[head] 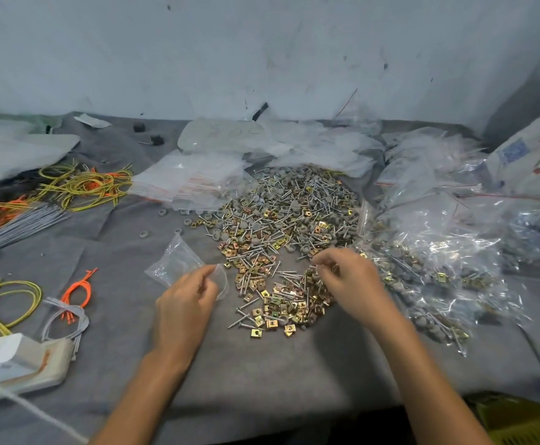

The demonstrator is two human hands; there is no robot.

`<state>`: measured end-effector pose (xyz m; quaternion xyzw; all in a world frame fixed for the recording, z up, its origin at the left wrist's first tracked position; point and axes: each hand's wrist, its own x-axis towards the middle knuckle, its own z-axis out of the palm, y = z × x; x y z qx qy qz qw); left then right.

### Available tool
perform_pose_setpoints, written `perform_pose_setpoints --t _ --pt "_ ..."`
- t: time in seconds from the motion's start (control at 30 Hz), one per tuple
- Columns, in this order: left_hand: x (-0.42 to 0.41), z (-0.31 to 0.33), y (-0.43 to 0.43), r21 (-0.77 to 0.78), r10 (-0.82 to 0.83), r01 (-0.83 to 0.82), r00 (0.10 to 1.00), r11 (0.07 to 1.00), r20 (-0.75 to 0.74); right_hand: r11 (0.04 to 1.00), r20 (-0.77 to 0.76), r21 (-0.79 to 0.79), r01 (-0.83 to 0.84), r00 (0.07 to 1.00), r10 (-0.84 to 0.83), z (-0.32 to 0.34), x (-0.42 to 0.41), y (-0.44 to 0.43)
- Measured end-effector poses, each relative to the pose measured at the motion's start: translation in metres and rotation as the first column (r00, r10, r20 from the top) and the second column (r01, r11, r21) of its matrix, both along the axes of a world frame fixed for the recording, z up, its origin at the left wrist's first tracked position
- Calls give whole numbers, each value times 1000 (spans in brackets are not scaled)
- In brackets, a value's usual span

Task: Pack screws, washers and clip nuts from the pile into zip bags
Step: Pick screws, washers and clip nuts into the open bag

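A big pile of silver screws, grey washers and brass clip nuts (281, 226) lies on the grey cloth in the middle. My left hand (183, 305) pinches the mouth of a small clear zip bag (175, 261) just left of the pile. My right hand (350, 284) hovers over the pile's near right part, fingers curled round a few small parts, screws among them. Loose clip nuts (275, 311) lie between my hands.
Filled zip bags (429, 271) are heaped at the right. A stack of flat zip bags (191, 181) lies behind the pile. Yellow and orange cable loops (82, 187) and grey ties (8, 226) sit at the left, a white tray (21, 364) at the near left.
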<state>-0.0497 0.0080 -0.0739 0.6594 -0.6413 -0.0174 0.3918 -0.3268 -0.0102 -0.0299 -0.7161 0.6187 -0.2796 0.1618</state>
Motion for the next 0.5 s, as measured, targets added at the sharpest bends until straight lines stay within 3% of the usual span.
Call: perform_pose_setpoints --t 0.2,0.5 --pt "3 -4 -4 -21 -64 65 997 998 41 973 -264 163 -166 942 205 6 12 -31" --pt "1 -2 -2 47 -102 101 995 994 9 952 -364 235 -195 891 272 2 34 -45"
